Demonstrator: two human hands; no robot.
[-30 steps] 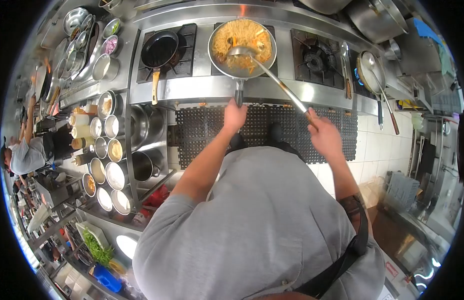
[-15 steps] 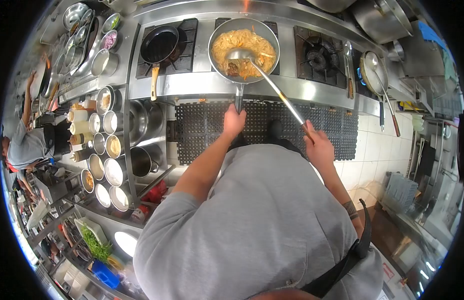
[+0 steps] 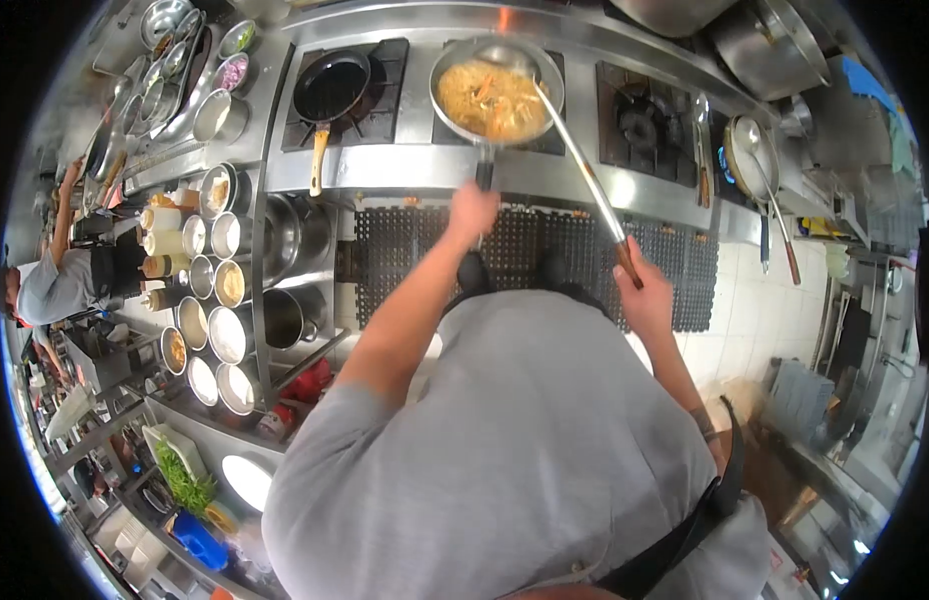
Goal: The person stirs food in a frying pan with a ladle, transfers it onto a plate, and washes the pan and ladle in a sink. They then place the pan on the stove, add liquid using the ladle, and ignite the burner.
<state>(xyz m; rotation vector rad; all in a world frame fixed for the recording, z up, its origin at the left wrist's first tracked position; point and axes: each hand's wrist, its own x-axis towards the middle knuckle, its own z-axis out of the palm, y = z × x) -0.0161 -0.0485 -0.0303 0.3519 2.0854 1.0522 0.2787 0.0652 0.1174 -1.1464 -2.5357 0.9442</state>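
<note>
Over the middle burner sits a round pan (image 3: 437,88) of noodles (image 3: 490,100) mixed with orange bits. My left hand (image 3: 473,212) is closed around the pan's dark handle, slightly blurred. In my right hand (image 3: 645,290) is the wooden grip of a long ladle (image 3: 590,178), held at a slant. The ladle's bowl, smeared by motion, is at the far inside edge of the pan, beyond the noodles.
Left of the pan, a black frying pan (image 3: 332,88) rests on a burner. A bare burner (image 3: 640,125) is to the right, then a pan with another ladle (image 3: 749,135). Several metal containers (image 3: 228,335) line the left shelf. A co-worker (image 3: 60,285) stands far left.
The ladle's bowl has moved from the middle of the noodles to the pan's far edge. The noodles have shifted and spread nearer to me. The pan appears slightly farther right.
</note>
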